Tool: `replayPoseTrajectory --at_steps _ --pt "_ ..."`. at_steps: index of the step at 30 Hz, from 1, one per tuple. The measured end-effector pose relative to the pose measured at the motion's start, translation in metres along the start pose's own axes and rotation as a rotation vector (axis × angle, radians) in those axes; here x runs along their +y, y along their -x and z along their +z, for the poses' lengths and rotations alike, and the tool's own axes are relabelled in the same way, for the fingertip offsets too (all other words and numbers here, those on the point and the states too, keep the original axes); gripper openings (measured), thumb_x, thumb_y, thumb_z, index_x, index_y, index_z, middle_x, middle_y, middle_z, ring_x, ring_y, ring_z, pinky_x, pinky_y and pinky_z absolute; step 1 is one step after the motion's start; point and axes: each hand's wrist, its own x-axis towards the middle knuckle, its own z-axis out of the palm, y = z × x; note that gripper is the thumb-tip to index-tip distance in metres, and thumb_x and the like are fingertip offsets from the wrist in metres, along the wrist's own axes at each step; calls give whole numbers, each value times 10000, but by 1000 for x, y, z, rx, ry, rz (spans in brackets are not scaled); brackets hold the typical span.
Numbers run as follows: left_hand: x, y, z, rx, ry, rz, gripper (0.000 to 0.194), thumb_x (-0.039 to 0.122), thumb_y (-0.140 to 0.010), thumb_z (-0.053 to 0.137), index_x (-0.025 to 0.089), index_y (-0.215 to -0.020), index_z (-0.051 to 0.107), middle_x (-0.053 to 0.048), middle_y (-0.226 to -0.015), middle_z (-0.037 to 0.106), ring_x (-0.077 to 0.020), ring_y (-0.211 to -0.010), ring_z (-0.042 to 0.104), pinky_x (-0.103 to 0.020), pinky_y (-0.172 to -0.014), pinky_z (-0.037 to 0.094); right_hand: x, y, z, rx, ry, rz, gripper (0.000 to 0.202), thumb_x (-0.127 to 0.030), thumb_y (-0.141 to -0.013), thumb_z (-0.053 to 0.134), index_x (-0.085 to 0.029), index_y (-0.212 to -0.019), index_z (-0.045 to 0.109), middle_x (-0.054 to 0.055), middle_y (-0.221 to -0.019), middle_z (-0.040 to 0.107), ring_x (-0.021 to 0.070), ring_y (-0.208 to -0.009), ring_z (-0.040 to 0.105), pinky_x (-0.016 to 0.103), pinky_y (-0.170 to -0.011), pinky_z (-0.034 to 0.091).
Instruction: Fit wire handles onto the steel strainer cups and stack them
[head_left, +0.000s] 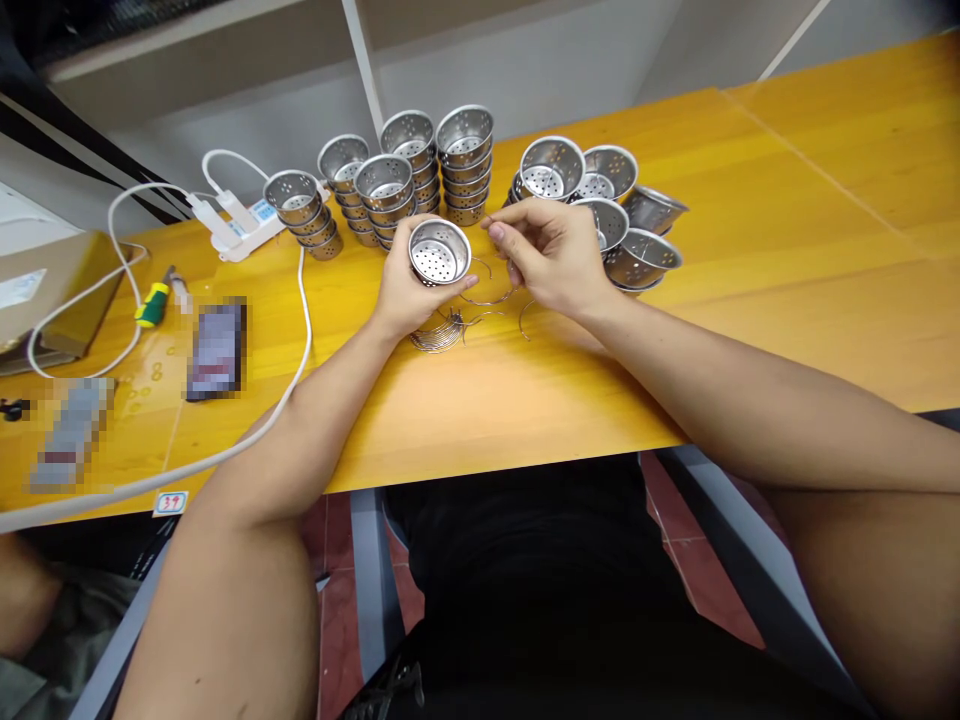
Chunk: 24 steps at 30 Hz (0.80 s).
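Note:
My left hand (409, 285) is wrapped round a perforated metal cup (440, 252), its open top tilted toward me. Just to the right, my right hand (551, 250) is closed in a pinch; a thin curved wire (491, 300) runs below its fingers, and what the fingertips hold is too small to make out. Under my left hand lies a bundle of curved wires (437, 336) on the yellow table (480, 400). Behind the hands stand stacks of the same cups (465, 165). More cups (645, 255), some tilted, sit beyond my right hand.
A white power strip (247, 228) with cables stands at the left, one cable (304, 320) crossing the table near my left arm. Further left are a green and yellow screwdriver (153, 305), two blurred phones (216, 350) and a cardboard box (71, 300). A person's leg shows lower left.

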Motion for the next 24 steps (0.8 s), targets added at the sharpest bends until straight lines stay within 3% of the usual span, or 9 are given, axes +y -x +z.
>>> replayPoseTrajectory --at_steps 4,10,19,24 --pt "1 0 3 1 27 11 1011 919 -854 858 358 -1588 447 -95 -1495 679 -340 -1451 742 -595 -1330 592 0 -1 -3 58 50 -49 746 -872 -1140 462 -247 -1375 794 139 -1025 747 312 -936 750 489 -835 684" --pt "10 1 8 -46 27 45 955 939 -928 752 360 -1612 420 -103 -1500 667 -331 -1435 748 -587 -1304 612 -2 -2 -4 14 130 -33 679 -787 -1159 517 -238 -1447 792 148 -1064 758 328 -978 736 531 -911 676" --pt "23 2 13 -102 48 30 946 915 -928 784 342 -1586 420 -102 -1480 668 -324 -1412 758 -573 -1268 640 -12 -2 -2 22 137 -59 392 -429 -1115 642 -222 -1347 881 112 -1075 836 310 -953 767 500 -916 668" --pt "24 2 15 -94 40 27 1069 935 -827 870 365 -1598 397 -92 -1503 654 -327 -1422 759 -545 -1261 645 -17 -2 1 19 166 -37 415 -436 -1124 624 -210 -1365 874 115 -1026 817 315 -951 766 500 -947 667"
